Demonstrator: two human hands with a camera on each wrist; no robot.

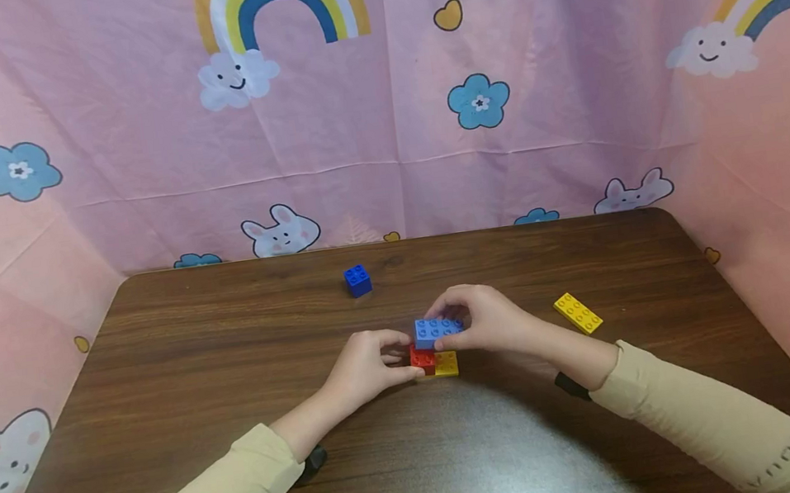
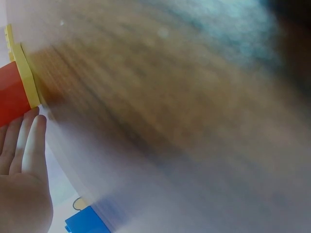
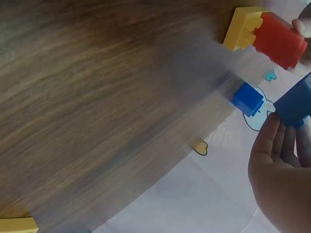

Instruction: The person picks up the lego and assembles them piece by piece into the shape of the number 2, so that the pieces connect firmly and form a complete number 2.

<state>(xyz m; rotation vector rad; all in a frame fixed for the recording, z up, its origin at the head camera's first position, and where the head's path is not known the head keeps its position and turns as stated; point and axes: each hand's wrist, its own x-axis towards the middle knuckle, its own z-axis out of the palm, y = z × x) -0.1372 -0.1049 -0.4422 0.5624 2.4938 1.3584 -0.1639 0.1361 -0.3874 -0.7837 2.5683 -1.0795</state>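
Observation:
My left hand [image 1: 364, 369] holds the red brick [image 1: 421, 359] between thumb and fingers. That brick sits on the left part of a flat yellow brick [image 1: 447, 364], whose right-hand studs show. In the right wrist view the red brick [image 3: 278, 41] stands on the yellow one [image 3: 240, 29]. A light blue brick [image 1: 431, 340] with two rows of studs is pinched by my right hand [image 1: 489, 319], studs up, just over the red one. The right wrist view shows a gap between the light blue brick [image 3: 294, 104] and the red brick.
Farther back on the wooden table [image 1: 228, 343] stands a dark blue square brick [image 1: 358, 282]. Another flat yellow brick [image 1: 579, 314] lies to the right, beyond my right forearm. A pink printed cloth [image 1: 350, 136] hangs behind the table and along its sides.

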